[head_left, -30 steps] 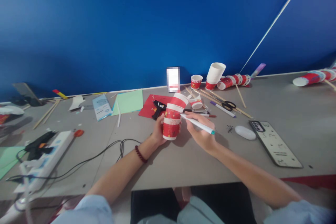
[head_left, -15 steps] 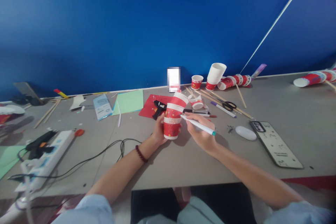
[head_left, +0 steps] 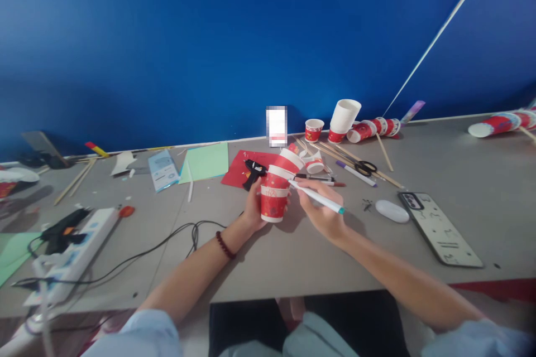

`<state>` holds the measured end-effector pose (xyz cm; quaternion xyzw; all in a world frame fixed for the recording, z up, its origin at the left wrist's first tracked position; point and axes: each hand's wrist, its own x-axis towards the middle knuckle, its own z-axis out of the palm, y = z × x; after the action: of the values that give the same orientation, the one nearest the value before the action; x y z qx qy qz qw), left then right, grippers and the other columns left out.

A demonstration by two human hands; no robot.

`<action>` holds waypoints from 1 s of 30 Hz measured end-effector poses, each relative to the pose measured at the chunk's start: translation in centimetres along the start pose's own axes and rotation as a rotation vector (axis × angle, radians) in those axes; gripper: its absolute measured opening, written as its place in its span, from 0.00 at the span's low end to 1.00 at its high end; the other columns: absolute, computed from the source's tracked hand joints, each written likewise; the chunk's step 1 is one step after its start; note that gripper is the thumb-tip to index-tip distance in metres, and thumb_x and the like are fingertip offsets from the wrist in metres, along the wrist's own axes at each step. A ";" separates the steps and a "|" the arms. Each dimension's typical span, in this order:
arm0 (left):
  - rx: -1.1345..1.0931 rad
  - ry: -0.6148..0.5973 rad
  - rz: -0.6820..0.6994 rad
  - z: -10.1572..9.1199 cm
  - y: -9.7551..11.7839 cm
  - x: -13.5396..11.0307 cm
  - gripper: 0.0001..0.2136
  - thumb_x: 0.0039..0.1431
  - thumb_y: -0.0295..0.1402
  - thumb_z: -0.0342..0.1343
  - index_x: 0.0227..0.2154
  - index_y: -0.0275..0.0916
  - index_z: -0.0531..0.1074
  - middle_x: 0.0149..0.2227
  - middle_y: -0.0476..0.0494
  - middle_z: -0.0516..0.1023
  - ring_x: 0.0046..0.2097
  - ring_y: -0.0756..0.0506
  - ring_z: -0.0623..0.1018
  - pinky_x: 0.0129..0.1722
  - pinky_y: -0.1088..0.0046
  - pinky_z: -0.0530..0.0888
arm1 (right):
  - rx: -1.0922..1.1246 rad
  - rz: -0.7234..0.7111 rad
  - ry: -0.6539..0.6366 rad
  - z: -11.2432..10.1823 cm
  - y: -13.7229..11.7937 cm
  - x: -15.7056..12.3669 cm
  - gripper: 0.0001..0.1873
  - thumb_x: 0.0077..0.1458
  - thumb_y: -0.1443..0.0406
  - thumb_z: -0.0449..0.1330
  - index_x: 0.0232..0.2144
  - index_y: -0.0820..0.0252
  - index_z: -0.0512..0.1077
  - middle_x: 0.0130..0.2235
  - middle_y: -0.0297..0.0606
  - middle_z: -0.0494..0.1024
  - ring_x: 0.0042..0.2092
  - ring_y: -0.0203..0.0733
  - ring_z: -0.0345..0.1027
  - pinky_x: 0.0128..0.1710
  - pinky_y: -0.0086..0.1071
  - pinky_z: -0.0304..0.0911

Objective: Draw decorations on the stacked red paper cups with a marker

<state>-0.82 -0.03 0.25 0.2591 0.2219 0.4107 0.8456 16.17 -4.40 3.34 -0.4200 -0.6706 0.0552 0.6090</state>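
Note:
My left hand [head_left: 254,209] is wrapped round a stack of red and white paper cups [head_left: 274,201], joined one above another and leaning right at the top. Between the fingers of my right hand [head_left: 322,212] is a white marker [head_left: 318,196] with a teal end. Its tip is at the right side of the cups, near a white rim; whether it touches cannot be made out. A black glue gun [head_left: 253,172] lies behind the cups on a red paper sheet [head_left: 234,170].
At the back stand a small paper cup [head_left: 314,131], white cups [head_left: 345,116] and a lying cup chain [head_left: 372,129]. Scissors [head_left: 365,168], a purple marker [head_left: 355,173], a white mouse [head_left: 392,211] and a phone [head_left: 441,228] lie right. Left are a power strip [head_left: 86,245] and green paper [head_left: 205,162].
The upper cups lean slightly further to the right than before. My right hand and the marker have hardly moved.

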 end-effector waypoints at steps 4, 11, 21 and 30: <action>0.031 -0.006 0.017 0.0 -0.1 0.0 0.30 0.54 0.56 0.54 0.38 0.28 0.75 0.33 0.34 0.80 0.31 0.42 0.80 0.31 0.68 0.75 | 0.000 -0.013 -0.024 0.0 -0.1 -0.1 0.07 0.57 0.70 0.60 0.38 0.56 0.73 0.40 0.41 0.83 0.41 0.43 0.79 0.42 0.35 0.75; 0.041 -0.018 0.009 0.3 -0.1 0.0 0.27 0.54 0.54 0.55 0.38 0.29 0.75 0.32 0.35 0.80 0.31 0.42 0.80 0.30 0.69 0.74 | 0.012 -0.010 -0.053 0.0 0.0 -0.2 0.08 0.57 0.70 0.59 0.39 0.56 0.74 0.41 0.40 0.83 0.42 0.43 0.79 0.44 0.36 0.75; 0.082 -0.021 0.025 0.2 -0.2 -0.1 0.28 0.52 0.54 0.55 0.38 0.29 0.76 0.33 0.35 0.80 0.30 0.43 0.79 0.30 0.69 0.74 | -0.004 -0.019 -0.037 -0.1 0.0 -0.2 0.09 0.57 0.70 0.59 0.40 0.55 0.74 0.41 0.40 0.83 0.41 0.43 0.79 0.43 0.36 0.75; 0.064 -0.047 0.020 0.2 -0.1 0.0 0.27 0.53 0.53 0.55 0.40 0.29 0.75 0.33 0.34 0.80 0.31 0.43 0.79 0.30 0.70 0.74 | -0.036 -0.024 -0.002 -0.2 -0.1 0.1 0.07 0.57 0.69 0.59 0.38 0.56 0.74 0.39 0.41 0.83 0.40 0.44 0.79 0.42 0.36 0.75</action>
<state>-0.64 -0.18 0.39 0.2980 0.2123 0.4056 0.8376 16.29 -4.43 3.53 -0.4229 -0.6770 0.0363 0.6012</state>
